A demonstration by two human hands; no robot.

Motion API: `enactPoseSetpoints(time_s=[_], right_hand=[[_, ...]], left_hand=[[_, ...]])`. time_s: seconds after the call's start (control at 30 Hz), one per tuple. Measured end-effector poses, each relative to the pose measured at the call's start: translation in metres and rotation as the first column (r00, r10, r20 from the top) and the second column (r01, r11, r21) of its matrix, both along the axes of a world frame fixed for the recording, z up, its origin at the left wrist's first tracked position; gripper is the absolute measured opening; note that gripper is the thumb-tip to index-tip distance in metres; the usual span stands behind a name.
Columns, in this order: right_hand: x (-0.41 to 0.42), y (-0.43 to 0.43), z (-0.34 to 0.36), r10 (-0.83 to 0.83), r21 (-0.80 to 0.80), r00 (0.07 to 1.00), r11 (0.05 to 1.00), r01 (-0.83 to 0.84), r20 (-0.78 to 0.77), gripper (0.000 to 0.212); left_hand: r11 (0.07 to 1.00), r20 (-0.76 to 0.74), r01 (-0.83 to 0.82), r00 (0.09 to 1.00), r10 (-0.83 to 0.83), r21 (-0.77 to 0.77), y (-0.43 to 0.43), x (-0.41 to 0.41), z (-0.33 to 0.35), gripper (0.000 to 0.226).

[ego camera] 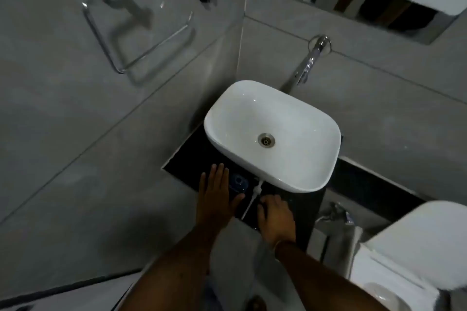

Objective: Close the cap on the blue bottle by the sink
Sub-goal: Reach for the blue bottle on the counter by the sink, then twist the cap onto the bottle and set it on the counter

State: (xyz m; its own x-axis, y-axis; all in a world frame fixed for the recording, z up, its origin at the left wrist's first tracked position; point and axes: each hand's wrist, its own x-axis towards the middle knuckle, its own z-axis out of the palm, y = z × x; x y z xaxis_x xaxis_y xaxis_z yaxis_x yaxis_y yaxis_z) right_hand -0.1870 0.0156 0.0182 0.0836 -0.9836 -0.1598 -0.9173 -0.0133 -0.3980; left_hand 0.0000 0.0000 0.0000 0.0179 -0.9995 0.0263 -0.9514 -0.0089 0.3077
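Note:
The blue bottle (238,182) stands on the black counter (188,159) just in front of the white sink (273,134), seen from above. My left hand (217,193) is beside it on the left with fingers stretched flat and the thumb curling under the bottle's near side. My right hand (274,214) rests on the counter to the right of the bottle, fingers curled down, a little apart from it. A thin white object (255,193) lies between the two hands. The dim, blurred view does not show the state of the bottle's cap.
A chrome tap (309,63) juts from the wall above the sink. A chrome towel ring (121,23) hangs on the left wall. A white toilet (414,247) stands at the lower right, with a chrome hose fitting (336,214) beside it.

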Motion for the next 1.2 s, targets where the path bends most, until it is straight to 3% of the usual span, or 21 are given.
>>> enactPoseSetpoints(time_s=[0.07, 0.17, 0.23, 0.4, 0.5, 0.6, 0.7, 0.8, 0.9, 1.03, 1.2], right_hand=[[0.010, -0.010, -0.008, -0.237, 0.115, 0.964, 0.968, 0.224, 0.122, 0.028], [0.029, -0.032, -0.015, -0.528, 0.275, 0.826, 0.838, 0.471, 0.197, 0.036], [0.038, -0.048, -0.020, -0.629, 0.329, 0.744, 0.768, 0.549, 0.225, 0.041], [0.055, -0.071, -0.029, -0.735, 0.370, 0.648, 0.669, 0.645, 0.198, 0.030], [0.054, -0.073, -0.031, -0.724, 0.372, 0.664, 0.678, 0.634, 0.187, 0.025], [0.046, -0.057, -0.018, -0.625, 0.353, 0.754, 0.764, 0.539, 0.201, 0.021], [0.033, -0.031, 0.007, -0.531, 0.178, 0.805, 0.847, 0.500, 0.266, 0.008], [0.028, -0.018, 0.045, -0.528, 0.061, 0.688, 0.813, 0.579, 0.499, 0.010], [0.035, -0.025, 0.077, -0.399, -0.013, 0.602, 0.826, 0.563, 0.692, 0.012], [0.058, -0.038, 0.089, -0.292, -0.077, 0.600, 0.855, 0.513, 0.745, 0.010], [0.071, -0.040, 0.074, -0.274, -0.085, 0.632, 0.875, 0.476, 0.725, 0.018]], left_hand=[[0.999, -0.059, -0.023, 0.998, 0.025, 0.042, -0.009, 0.002, -0.006, 0.094], [0.999, -0.106, -0.015, 0.994, 0.019, 0.037, -0.020, 0.004, -0.017, 0.092], [1.000, -0.167, 0.010, 0.986, -0.006, 0.024, -0.022, 0.003, -0.021, 0.087], [0.999, -0.206, 0.032, 0.978, -0.028, 0.019, -0.025, 0.007, -0.029, 0.088], [0.998, -0.203, 0.049, 0.978, -0.042, 0.030, -0.026, 0.009, -0.030, 0.090], [0.997, -0.209, 0.049, 0.977, -0.036, 0.057, -0.026, 0.009, -0.032, 0.088], [0.997, -0.235, 0.046, 0.972, -0.029, 0.067, -0.024, 0.008, -0.035, 0.088], [0.998, -0.268, 0.043, 0.963, -0.027, 0.052, -0.025, 0.009, -0.037, 0.087], [0.999, -0.266, 0.045, 0.963, -0.039, 0.018, -0.025, 0.010, -0.037, 0.085], [0.998, -0.234, 0.062, 0.970, -0.061, -0.006, -0.024, 0.011, -0.037, 0.085], [0.998, -0.223, 0.064, 0.973, -0.064, -0.004, -0.023, 0.011, -0.036, 0.085]])
